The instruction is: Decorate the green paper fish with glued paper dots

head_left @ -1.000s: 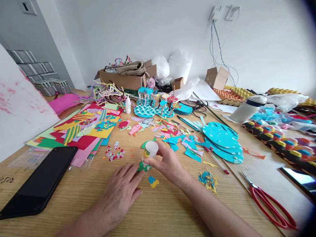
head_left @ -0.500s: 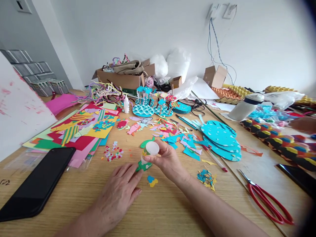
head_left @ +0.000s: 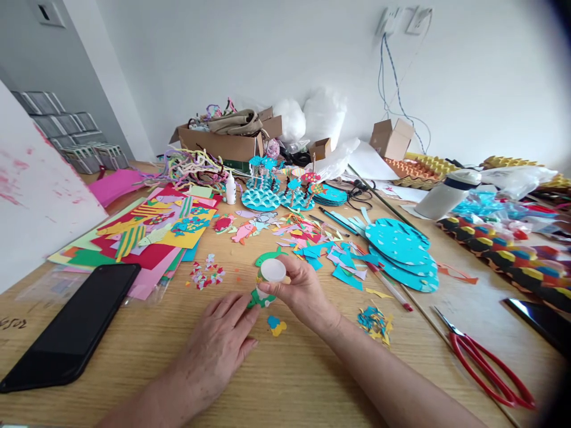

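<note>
Small bottle (head_left: 273, 271): gripped in the right hand (head_left: 307, 291), in front of the left fingertips; its pale round end is turned up and its lower end is pointed toward the green paper below. Whether that paper is touched by it cannot be told.
Right hand: closed around the bottle's side, thumb set against fingers.
Left hand (head_left: 214, 345): laid low over the table, fingers stretched out, nothing clasped; the hands are held near each other, not joined.
Lower green paper fish (head_left: 263, 299): placed between the hands, its left end met by the left fingertips, its upper part overlapped by the bottle.
Upper green paper fish (head_left: 266, 258): laid beyond the lower one, partly covered by the bottle and right fingers.
Blue and yellow cutouts (head_left: 277, 326): left on the table between the hands, nearer the wearer than the lower fish.
Bottle handling: judged light, smooth and probably slightly yielding; best taken by the side wall near the upturned end, with an even pinch, since contents might be forced out by a hard squeeze.
Fish handling: judged thin, nearly weightless and easily creased or slid; best steadied flat by a fingertip at the edge.
Cutout handling: judged flimsy and easily scattered; best lifted singly by the rim.
Red-handled scissors (head_left: 484, 365): set down to the right of the right forearm.
</note>
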Tool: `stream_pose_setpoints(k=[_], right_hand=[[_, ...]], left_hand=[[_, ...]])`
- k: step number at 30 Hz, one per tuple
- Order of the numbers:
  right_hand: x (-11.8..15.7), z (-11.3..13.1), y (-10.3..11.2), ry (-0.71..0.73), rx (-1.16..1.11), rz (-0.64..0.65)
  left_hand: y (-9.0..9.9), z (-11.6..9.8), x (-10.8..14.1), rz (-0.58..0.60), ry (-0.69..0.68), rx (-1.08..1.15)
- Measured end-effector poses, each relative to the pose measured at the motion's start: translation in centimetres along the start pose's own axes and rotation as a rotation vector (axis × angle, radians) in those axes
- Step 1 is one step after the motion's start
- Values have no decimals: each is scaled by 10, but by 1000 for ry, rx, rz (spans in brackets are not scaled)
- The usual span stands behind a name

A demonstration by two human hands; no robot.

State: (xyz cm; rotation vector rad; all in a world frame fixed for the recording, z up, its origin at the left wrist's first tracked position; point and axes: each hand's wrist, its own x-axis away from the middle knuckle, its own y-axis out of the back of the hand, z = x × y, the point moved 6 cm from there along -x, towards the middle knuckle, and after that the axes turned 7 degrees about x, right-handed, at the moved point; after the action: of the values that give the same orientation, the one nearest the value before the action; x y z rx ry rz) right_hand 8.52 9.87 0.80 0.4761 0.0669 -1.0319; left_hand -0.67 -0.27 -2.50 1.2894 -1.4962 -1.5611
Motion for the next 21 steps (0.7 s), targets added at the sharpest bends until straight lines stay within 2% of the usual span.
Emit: stream_pose_setpoints(k=[8,15,19,21], right_hand=[[1,6,1,40,71,32],[-2,0,3,-29,72,79],[-1,-4,2,-76,-66,142],[0,-4,4,-114,-175,132]], left_hand=[[2,-1,0,-1,-7,10],[2,-1,0,20,9,20],[3,-1,-1,23,10,23],[4,-2,-1,26,14,19]])
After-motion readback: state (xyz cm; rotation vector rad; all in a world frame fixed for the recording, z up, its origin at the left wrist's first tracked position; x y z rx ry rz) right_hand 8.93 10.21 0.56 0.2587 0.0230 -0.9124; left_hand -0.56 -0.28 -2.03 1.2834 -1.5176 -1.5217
